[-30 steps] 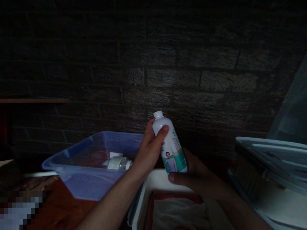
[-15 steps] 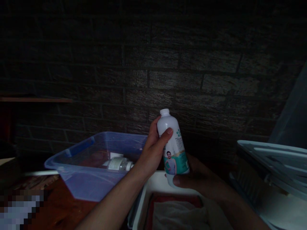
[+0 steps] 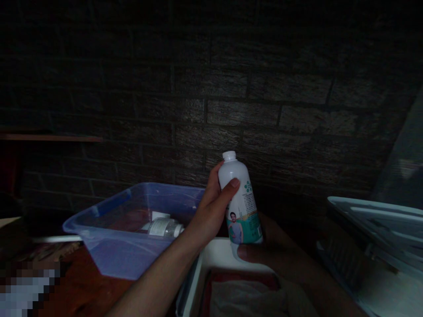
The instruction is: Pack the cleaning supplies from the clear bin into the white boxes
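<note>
A white plastic bottle [image 3: 236, 174] with a green and white printed label is held up in front of me, tilted slightly to the left at its capped top. My left hand [image 3: 214, 204] wraps round its upper left side, thumb lying across the front. Low on the bottle, my right hand [image 3: 269, 251] grips the base from the right, its thumb at the front and its other fingers mostly hidden in shadow. Below the bottle stands a white tub [image 3: 216, 251] with a pale cloth [image 3: 244, 299] and something red inside.
To the left is a clear bluish plastic bin [image 3: 115, 255] with a small clear bottle [image 3: 161, 226] lying in it. A lidded container [image 3: 380, 220] stands at the right. Behind everything rises a dark brick wall [image 3: 224, 110], with a thin shelf [image 3: 49, 137] at left.
Both hands still hold the bottle in nearly the same pose. The whole scene has shifted very slightly down and right in view.
</note>
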Action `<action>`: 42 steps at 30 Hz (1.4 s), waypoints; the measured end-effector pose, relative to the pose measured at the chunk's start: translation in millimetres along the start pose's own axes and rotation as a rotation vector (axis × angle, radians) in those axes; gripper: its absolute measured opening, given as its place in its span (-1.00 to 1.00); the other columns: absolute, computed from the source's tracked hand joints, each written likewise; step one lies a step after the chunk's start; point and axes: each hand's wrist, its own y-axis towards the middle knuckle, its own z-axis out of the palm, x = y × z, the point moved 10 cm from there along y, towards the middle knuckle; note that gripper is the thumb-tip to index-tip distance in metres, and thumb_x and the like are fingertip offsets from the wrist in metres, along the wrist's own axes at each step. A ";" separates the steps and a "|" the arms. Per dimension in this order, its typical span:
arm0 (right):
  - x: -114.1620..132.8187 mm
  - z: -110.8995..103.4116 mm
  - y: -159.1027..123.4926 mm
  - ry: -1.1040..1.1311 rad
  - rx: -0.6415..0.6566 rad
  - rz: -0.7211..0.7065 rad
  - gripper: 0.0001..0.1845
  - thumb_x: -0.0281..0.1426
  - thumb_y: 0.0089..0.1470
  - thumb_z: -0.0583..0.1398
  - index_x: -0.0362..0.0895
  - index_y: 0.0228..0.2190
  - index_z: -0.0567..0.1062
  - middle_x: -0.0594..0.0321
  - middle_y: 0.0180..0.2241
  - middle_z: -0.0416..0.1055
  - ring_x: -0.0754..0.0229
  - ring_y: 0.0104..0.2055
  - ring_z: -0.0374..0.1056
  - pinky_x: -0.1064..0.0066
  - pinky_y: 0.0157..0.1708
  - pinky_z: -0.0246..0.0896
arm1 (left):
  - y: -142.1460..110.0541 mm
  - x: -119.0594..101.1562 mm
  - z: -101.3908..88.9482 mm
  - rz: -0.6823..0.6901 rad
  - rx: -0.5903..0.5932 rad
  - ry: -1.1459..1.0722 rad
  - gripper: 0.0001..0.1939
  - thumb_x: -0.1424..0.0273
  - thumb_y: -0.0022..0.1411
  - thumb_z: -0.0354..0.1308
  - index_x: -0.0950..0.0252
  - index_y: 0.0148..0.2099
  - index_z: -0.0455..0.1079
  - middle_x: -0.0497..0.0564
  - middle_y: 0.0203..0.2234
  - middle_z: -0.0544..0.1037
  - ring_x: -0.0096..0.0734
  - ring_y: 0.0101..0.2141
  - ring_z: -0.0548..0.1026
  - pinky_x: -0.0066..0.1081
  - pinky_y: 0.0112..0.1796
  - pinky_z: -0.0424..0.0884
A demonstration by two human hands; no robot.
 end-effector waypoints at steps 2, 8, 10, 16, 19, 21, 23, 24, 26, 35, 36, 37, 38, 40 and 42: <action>-1.2 -1.5 -0.2 -0.021 -0.007 -0.005 -0.19 -0.29 0.00 0.51 -0.02 0.23 0.38 0.15 0.13 0.47 -0.10 0.16 0.38 0.07 0.12 0.30 | -0.3 -0.6 0.9 -0.008 0.009 -0.008 -0.44 0.16 0.30 0.30 0.05 0.29 0.29 -0.01 -0.03 0.53 -0.27 -0.14 0.49 -0.38 -0.16 0.41; -1.6 2.0 -3.9 0.048 0.066 0.001 -0.10 -0.35 -0.01 0.51 0.07 0.30 0.32 0.17 0.22 0.39 -0.10 0.26 0.31 0.06 0.19 0.26 | -3.0 3.8 2.3 -0.033 0.007 -0.022 -0.50 0.17 0.29 0.30 0.06 0.23 0.34 -0.04 -0.18 0.52 -0.29 -0.22 0.47 -0.40 -0.25 0.40; -5.3 0.6 -5.7 0.067 0.071 0.049 -0.12 -0.33 0.00 0.51 0.04 0.29 0.33 0.16 0.20 0.42 -0.11 0.26 0.31 0.03 0.22 0.23 | -3.8 6.2 2.2 -0.037 -0.008 -0.045 -0.50 0.17 0.28 0.31 0.05 0.22 0.34 -0.05 -0.21 0.52 -0.30 -0.26 0.48 -0.40 -0.28 0.41; -7.0 3.6 -6.3 0.134 0.084 0.070 -0.16 -0.32 -0.01 0.51 0.01 0.25 0.37 0.17 0.13 0.47 -0.08 0.18 0.38 0.07 0.16 0.28 | -1.9 6.7 0.1 -0.016 -0.023 -0.084 -0.56 0.19 0.31 0.27 0.08 0.20 0.35 -0.03 -0.20 0.53 -0.30 -0.24 0.50 -0.39 -0.27 0.42; -1.8 1.2 -2.4 0.053 0.024 0.001 -0.17 -0.33 0.01 0.50 0.02 0.25 0.36 0.19 0.13 0.47 -0.05 0.17 0.38 0.12 0.12 0.30 | 0.6 7.1 -3.0 -0.016 -0.028 -0.072 -0.56 0.20 0.31 0.27 0.10 0.19 0.35 -0.01 -0.16 0.53 -0.26 -0.18 0.52 -0.35 -0.20 0.44; 0.1 -1.8 -0.2 -0.026 -0.025 -0.029 -0.17 -0.32 -0.01 0.52 0.00 0.24 0.37 0.17 0.13 0.46 -0.07 0.16 0.37 0.10 0.11 0.31 | 2.1 9.2 -4.2 -0.029 -0.026 -0.069 -0.56 0.21 0.31 0.29 0.09 0.19 0.33 -0.03 -0.18 0.54 -0.27 -0.18 0.52 -0.33 -0.17 0.44; -0.2 -4.6 0.9 -0.073 -0.063 -0.032 -0.16 -0.32 -0.05 0.54 -0.02 0.22 0.39 0.16 0.09 0.48 -0.09 0.15 0.38 0.08 0.11 0.31 | 3.1 12.8 -4.7 -0.052 -0.025 -0.081 -0.56 0.20 0.31 0.30 0.09 0.18 0.34 -0.04 -0.19 0.54 -0.27 -0.18 0.53 -0.32 -0.14 0.44; -0.4 -4.8 1.1 -0.074 -0.066 -0.031 -0.16 -0.32 -0.05 0.54 -0.02 0.22 0.38 0.16 0.08 0.49 -0.10 0.15 0.38 0.07 0.12 0.31 | 3.2 14.5 -4.8 -0.062 -0.028 -0.094 -0.58 0.19 0.32 0.30 0.09 0.17 0.35 -0.04 -0.20 0.55 -0.27 -0.18 0.53 -0.31 -0.13 0.45; 0.7 -1.9 1.1 -0.044 -0.034 -0.038 -0.14 -0.34 -0.02 0.52 0.00 0.25 0.36 0.17 0.13 0.46 -0.09 0.20 0.34 0.06 0.19 0.26 | 2.9 16.7 -5.0 -0.074 -0.043 -0.131 -0.59 0.16 0.31 0.30 0.11 0.14 0.37 -0.03 -0.21 0.55 -0.28 -0.20 0.54 -0.30 -0.14 0.45; -3.6 -0.7 0.5 0.042 0.031 0.025 -0.16 -0.31 0.00 0.51 0.01 0.26 0.35 0.18 0.17 0.43 -0.13 0.25 0.30 0.01 0.22 0.23 | 3.5 12.4 -7.0 -0.058 -0.098 -0.269 -0.59 0.16 0.26 0.34 0.17 0.09 0.44 -0.02 -0.22 0.57 -0.33 -0.24 0.52 -0.37 -0.20 0.44; -2.5 -2.4 0.5 0.017 0.008 0.019 -0.15 -0.30 -0.01 0.52 0.00 0.25 0.36 0.17 0.16 0.44 -0.14 0.23 0.31 0.02 0.19 0.26 | 4.3 12.7 -8.0 -0.058 -0.103 -0.271 -0.61 0.16 0.27 0.32 0.18 0.08 0.44 -0.02 -0.21 0.57 -0.33 -0.23 0.52 -0.38 -0.19 0.43; -2.2 -4.7 0.3 -0.022 -0.023 0.022 -0.15 -0.29 -0.03 0.53 -0.02 0.24 0.37 0.16 0.13 0.45 -0.15 0.21 0.33 0.02 0.17 0.28 | 4.9 12.8 -9.3 -0.053 -0.111 -0.263 -0.62 0.16 0.28 0.32 0.18 0.07 0.45 -0.03 -0.21 0.57 -0.35 -0.23 0.51 -0.40 -0.20 0.43; -2.4 -7.3 0.0 -0.067 -0.057 0.032 -0.13 -0.28 -0.06 0.54 -0.04 0.23 0.37 0.15 0.10 0.47 -0.15 0.19 0.35 0.01 0.15 0.30 | 5.3 13.0 -10.6 -0.047 -0.119 -0.248 -0.63 0.17 0.27 0.32 0.18 0.06 0.45 -0.05 -0.23 0.57 -0.37 -0.25 0.50 -0.42 -0.22 0.42; -4.3 -11.1 -0.4 -0.138 -0.109 0.062 -0.11 -0.28 -0.12 0.56 -0.06 0.20 0.38 0.15 0.04 0.51 -0.16 0.13 0.40 0.00 0.11 0.33 | 5.1 14.4 -12.3 -0.036 -0.131 -0.199 -0.63 0.19 0.25 0.35 0.16 0.06 0.46 -0.09 -0.25 0.57 -0.41 -0.28 0.49 -0.46 -0.25 0.40; -5.7 -10.2 0.5 -0.159 -0.112 0.071 -0.11 -0.29 -0.14 0.57 -0.07 0.18 0.38 0.15 0.04 0.51 -0.15 0.12 0.40 0.01 0.10 0.33 | 4.0 17.4 -12.2 -0.041 -0.132 -0.159 -0.63 0.20 0.22 0.38 0.14 0.05 0.47 -0.11 -0.27 0.58 -0.41 -0.30 0.49 -0.47 -0.26 0.39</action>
